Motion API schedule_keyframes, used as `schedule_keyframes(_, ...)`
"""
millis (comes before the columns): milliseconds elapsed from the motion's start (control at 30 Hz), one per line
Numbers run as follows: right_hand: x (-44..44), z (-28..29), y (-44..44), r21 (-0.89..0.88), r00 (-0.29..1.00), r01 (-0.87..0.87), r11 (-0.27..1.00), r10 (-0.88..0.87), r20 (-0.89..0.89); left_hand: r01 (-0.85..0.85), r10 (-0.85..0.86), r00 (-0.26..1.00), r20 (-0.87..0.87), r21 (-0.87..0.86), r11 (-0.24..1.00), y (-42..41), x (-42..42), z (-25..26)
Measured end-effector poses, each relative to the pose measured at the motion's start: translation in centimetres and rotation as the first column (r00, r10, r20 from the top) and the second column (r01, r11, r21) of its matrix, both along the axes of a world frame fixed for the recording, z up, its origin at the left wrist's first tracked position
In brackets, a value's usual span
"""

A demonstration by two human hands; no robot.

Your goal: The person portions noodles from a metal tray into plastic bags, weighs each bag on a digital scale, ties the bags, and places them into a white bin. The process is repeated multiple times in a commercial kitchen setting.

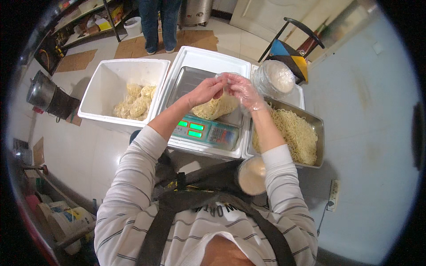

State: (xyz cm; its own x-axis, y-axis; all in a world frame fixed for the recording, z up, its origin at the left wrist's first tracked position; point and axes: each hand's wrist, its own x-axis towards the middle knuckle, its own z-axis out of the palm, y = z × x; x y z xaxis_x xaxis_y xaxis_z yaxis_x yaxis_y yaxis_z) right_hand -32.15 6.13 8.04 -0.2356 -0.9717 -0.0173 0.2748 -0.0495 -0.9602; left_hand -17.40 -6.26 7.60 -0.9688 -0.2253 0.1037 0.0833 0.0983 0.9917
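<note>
A clear plastic bag of noodles (213,108) rests on the metal pan of a digital scale (186,83). Over it, my left hand (209,89) and my right hand (244,89) meet, both pinching the gathered top of the bag. A thin clear plastic glove covers my right hand; the left looks bare. The scale's green displays (196,126) are lit, and its keypad faces me. To the right, loose noodles (294,133) fill a steel tray (320,146), partly behind my right forearm. Several bagged noodle portions (136,103) lie in a white foam box (96,96) on the left.
The scale sits in a white foam lid (213,55). Stacked clear plastic bags or lids (274,78) stand beyond the tray. Near my right elbow is a round tub (253,176). Another person's legs (159,25) are at the far side, near a chair (289,55). A wall (366,116) bounds the right.
</note>
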Motion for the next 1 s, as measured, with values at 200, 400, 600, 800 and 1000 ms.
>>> schedule_keyframes(200,0.4,-1.4,-0.5,-0.156,0.931,-0.069,0.985,0.12,0.344,0.032,-0.046,0.998,0.037,0.315,0.949,-1.4,-0.1,-0.8)
schedule_keyframes(400,5.5,-0.3,2.3,0.106,0.977,0.175,0.979,-0.186,0.103,-0.046,-0.018,0.996,0.086,0.685,0.727,-2.8,0.1,-2.4)
schedule_keyframes(600,2.3,-3.0,0.9,-0.083,0.877,0.425,0.901,-0.433,-0.209,-0.078,0.054,0.99,0.13,0.185,0.98,0.1,-0.3,-1.5)
schedule_keyframes(800,1.3,-3.5,-1.3,-0.125,0.943,-0.058,0.99,0.013,-0.334,-0.408,0.294,0.913,-0.283,-0.651,0.641,2.5,0.8,-0.1)
schedule_keyframes(1000,2.1,-2.4,-1.5,-0.035,0.919,0.156,0.987,-0.158,-0.361,-0.434,0.333,0.874,-0.354,-0.263,0.861,2.5,1.0,-1.3)
